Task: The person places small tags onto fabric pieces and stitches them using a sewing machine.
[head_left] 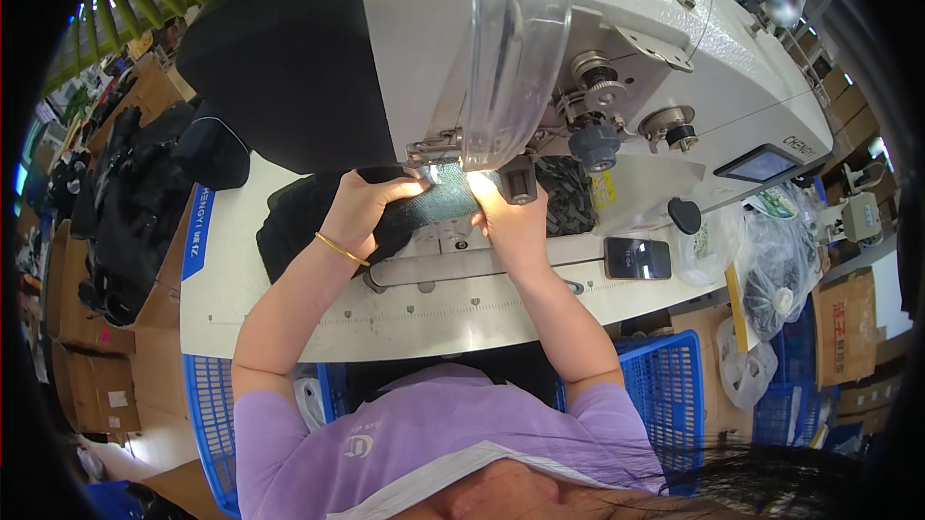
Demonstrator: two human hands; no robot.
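Note:
A strip of dark, blue-grey fabric (438, 202) lies under the needle area of a white and black sewing machine (424, 48). My left hand (361, 212), with a gold bangle on its wrist, grips the fabric's left side, thumb stretched along it. On the other side my right hand (516, 226) pinches the fabric's right edge close to the presser area. A lamp brightens the cloth there. The machine's clear plastic guard (515, 57) hides the needle from view. Black cloth (289, 221) spreads over the table beside and beneath my left hand.
On the white sewing table (453, 322) a dark phone (637, 259) lies to the right. Small black pieces (567, 197) are heaped behind my right hand. Blue baskets (674, 385) stand below the table edge. Black bags (145, 202) fill the left; plastic bags (776, 269) hang at right.

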